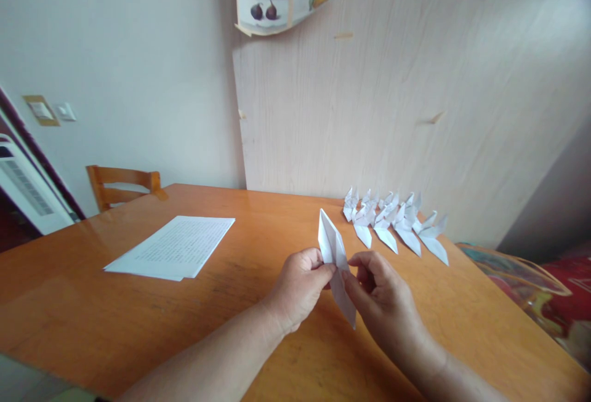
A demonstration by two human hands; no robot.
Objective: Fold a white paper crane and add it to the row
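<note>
Pinching a folded paper [335, 254] between left hand [300, 285] and right hand [378, 294], just above the desk [138, 322]; grip narrow on both sides, thumbs and fingertips closed on the paper's middle, long points sticking out up and down; row of finished cranes [394, 223] lined up near, back right by the wall; printed sheets [178, 245] well apart on the left. Risks from here, probably: crooked crease from an uneven pinch; torn tip from tugging too hard; toppled cranes from a careless right forearm.
</note>
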